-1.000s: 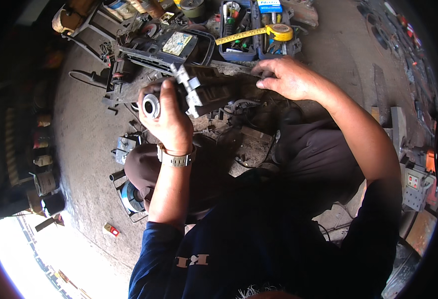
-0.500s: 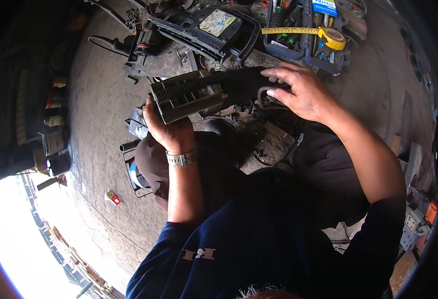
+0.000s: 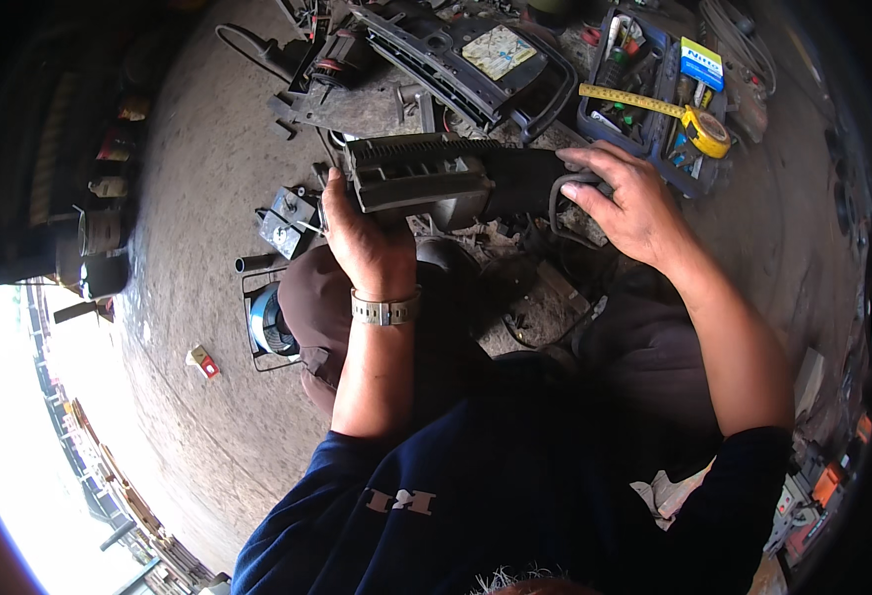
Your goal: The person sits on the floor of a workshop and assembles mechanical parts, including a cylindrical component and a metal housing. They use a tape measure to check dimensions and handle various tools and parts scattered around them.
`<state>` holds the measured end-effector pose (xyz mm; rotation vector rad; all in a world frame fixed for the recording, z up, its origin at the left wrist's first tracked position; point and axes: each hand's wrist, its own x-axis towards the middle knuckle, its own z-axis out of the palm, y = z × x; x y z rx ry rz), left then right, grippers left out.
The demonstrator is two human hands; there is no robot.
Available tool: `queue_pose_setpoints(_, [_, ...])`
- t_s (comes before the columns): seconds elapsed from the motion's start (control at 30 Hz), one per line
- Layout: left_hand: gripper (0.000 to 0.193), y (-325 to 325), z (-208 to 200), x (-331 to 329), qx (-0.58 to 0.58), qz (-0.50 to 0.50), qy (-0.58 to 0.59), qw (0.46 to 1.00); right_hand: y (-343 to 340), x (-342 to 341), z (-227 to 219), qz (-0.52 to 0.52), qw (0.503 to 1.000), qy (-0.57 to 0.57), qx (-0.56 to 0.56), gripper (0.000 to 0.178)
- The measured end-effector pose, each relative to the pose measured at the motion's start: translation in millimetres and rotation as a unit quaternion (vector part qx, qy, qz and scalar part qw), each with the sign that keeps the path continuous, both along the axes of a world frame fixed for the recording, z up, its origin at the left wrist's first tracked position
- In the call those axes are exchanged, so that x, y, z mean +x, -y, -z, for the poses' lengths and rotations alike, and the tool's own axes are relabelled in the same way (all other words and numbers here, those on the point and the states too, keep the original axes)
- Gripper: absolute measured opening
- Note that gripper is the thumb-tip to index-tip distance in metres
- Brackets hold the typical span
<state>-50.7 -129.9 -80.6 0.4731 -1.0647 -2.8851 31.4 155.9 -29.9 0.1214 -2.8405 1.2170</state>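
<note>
Above my lap is a long, dark, box-like part (image 3: 426, 183) with a ribbed top edge and an open recess; its exact kind I cannot make out. My left hand (image 3: 372, 248) is closed around its left end, thumb up along the side and fingers hidden underneath. At the other end, which is dark and in shadow, my right hand (image 3: 634, 203) has its fingers and thumb curled around the part's tip. A dark cable (image 3: 555, 213) loops down beside the right thumb.
An open tool case (image 3: 669, 99) lies at the far right, a yellow tape measure (image 3: 706, 133) extended across it. Beyond the part are a black frame-like housing (image 3: 446, 50) and a metal plate (image 3: 367, 111). A wire spool (image 3: 269, 317) stands by my left knee, a small red-white box (image 3: 201, 361) farther left.
The part and both hands have shifted a little to the right in view. The part has turned, so its recess faces me less. My hands keep their hold.
</note>
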Motion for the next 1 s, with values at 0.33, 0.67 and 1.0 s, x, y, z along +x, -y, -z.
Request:
queue_pose_setpoints(0.33, [0.033,-1,-1,1,-0.015,0.000,-0.010,1.000,2,-2,8,-0.029,0.997,-0.067,0.025,0.034])
queue_pose_setpoints(0.67, [0.031,-5,-4,7,-0.002,0.016,-0.048,0.999,42,-6,3,-0.045,0.973,-0.198,0.107,0.046])
queue_pose_setpoints(1.0, [0.030,-2,-1,9,0.002,0.031,-0.049,0.998,58,-7,3,-0.074,0.968,-0.193,0.145,0.056])
